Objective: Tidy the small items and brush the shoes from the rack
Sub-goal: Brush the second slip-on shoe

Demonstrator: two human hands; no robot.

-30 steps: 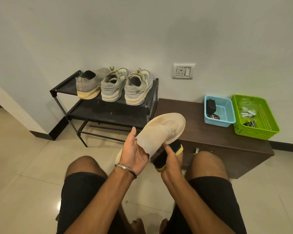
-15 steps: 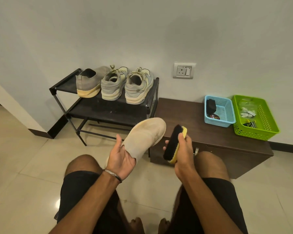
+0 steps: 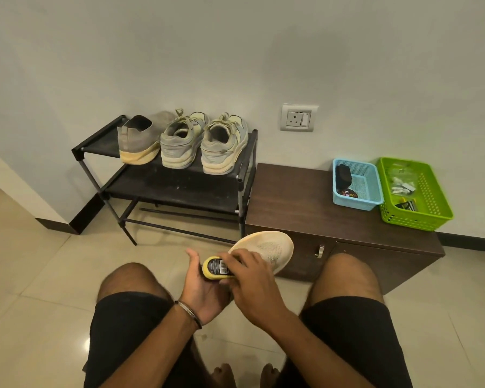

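Yellow-backed and black-labelled, the shoe brush (image 3: pixel 216 268) sits right between the knees, and the right hand (image 3: pixel 252 287) is curled over it, fingers clamped along its far side. Underneath, the left hand (image 3: pixel 205 292) cradles the beige shoe (image 3: pixel 266 247), palm up, thumb raised on the near-left side of the brush; its fingers are hidden under shoe and brush, so how tightly they wrap I can't tell, though the shoe clearly rests in that hand. The shoe points its toe up and to the right, pale sole edge catching the light, brush pressed against its heel end. Over on the far left, the black rack (image 3: pixel 165 189) stands against the wall with three shoes on its top shelf: a grey slip-on (image 3: pixel 139 141) at the left, then a pair of laced sneakers (image 3: pixel 205 144) side by side, heels facing us. Just right of the rack, a dark wooden cabinet (image 3: pixel 305 214) carries two baskets touching each other: a blue basket (image 3: pixel 357 203) with a dark brush-like item and a round tin inside, and a green basket (image 3: pixel 420 219) at the far right holding small packets too small to make out. A wall socket (image 3: pixel 297 118) sits above the cabinet.
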